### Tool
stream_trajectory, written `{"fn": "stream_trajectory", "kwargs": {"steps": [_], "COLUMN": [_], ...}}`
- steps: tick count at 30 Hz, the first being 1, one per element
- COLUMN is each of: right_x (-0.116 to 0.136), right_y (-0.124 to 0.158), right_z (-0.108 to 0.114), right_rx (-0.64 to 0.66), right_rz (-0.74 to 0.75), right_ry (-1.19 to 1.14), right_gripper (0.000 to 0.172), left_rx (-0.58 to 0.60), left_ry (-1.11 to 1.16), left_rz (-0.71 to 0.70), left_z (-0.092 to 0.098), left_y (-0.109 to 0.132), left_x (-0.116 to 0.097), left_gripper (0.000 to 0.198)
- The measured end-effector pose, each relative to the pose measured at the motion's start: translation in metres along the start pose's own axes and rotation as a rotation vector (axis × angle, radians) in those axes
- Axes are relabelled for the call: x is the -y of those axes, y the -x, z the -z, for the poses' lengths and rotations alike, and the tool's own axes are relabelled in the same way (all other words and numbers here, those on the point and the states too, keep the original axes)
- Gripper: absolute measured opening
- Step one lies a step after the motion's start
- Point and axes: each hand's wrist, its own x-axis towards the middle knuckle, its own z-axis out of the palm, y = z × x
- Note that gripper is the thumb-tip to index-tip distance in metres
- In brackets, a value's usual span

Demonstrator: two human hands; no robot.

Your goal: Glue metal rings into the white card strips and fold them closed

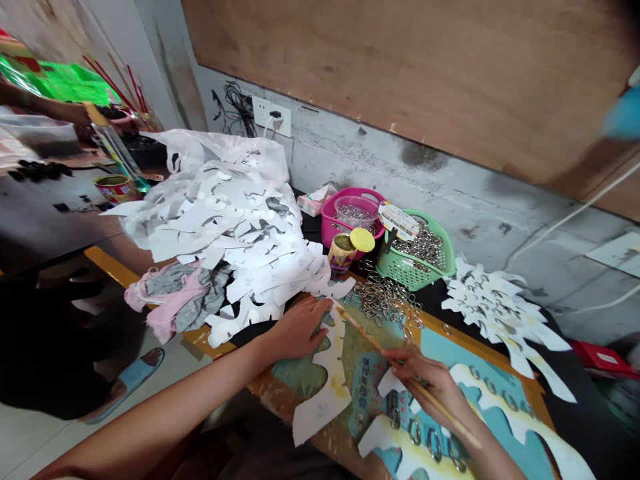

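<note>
1. Left hand [300, 328] palm down, open, fingers spread, resting on the white paper cutout [327, 380]; pressing it to the painted board [350, 400], no clamp. Cutout sits at my 12, just past that hand's fingertips and toward 1.
2. Right hand [420, 380] closed around a thin wooden stick [380, 350], fingers wrapped, firm grip. Stick runs toward 10 from that hand; its far tip sits just beside my left fingertips.
3. Second cutout [480, 380] lies on the board at 3 from the right hand, with metal rings [435, 445] set along it at 5.
4. Loose ring heap [383, 303] on the board's far edge, at 1 from my left hand.
5. Further out at 1: pink tub [333, 227] holding a clear bowl of rings [355, 212], a can with a yellow lid [361, 240] in front of it, green basket of rings [400, 267] just beside it.
6. Big pile of white cutouts [220, 227] at 11 from my left hand, pink and grey cloth [180, 300] at its near edge.
7. More cutouts [500, 310] on black surface at 2.
8. Another person's hand [75, 113] far off at 10.
</note>
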Motion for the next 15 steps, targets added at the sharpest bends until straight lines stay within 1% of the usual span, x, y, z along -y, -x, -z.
{"fn": "stream_trajectory", "kwargs": {"steps": [3,4,5,7,9,10,11,14,15], "right_x": [0.005,0.007,0.009,0.013,0.015,0.015,0.015,0.015,0.016], "right_y": [0.002,0.002,0.003,0.004,0.004,0.003,0.001,-0.006,-0.01], "right_z": [0.009,0.013,0.018,0.026,0.029,0.028,0.027,0.02,0.019], "right_rx": [0.014,0.004,-0.033,-0.19,-0.37,-0.411,-0.409,-0.337,-0.366], "right_rz": [0.028,0.004,-0.039,-0.15,-0.222,-0.242,-0.264,-0.357,-0.38], "right_ry": [-0.003,-0.014,-0.031,-0.079,-0.15,-0.188,-0.224,-0.264,-0.235], "right_gripper": [0.012,0.012,0.011,0.007,0.009,0.011,0.012,0.018,0.019], "left_rx": [-0.004,-0.005,-0.005,-0.002,-0.002,-0.003,-0.005,-0.012,-0.012], "left_ry": [0.006,0.007,0.008,0.008,0.004,0.003,0.003,0.007,0.008], "left_rz": [0.003,0.004,0.005,0.002,0.0,0.001,0.002,0.001,0.002], "left_z": [0.0,0.0,0.0,0.0,0.0,0.0,0.0,0.0,0.0], "left_y": [0.0,0.001,0.001,0.001,0.001,0.001,0.0,0.0,0.0], "left_x": [0.0,0.0,0.0,0.0,0.0,0.0,0.0,-0.001,0.0], "left_gripper": [0.041,0.041,0.041,0.041,0.041,0.041,0.042,0.044,0.044]}}
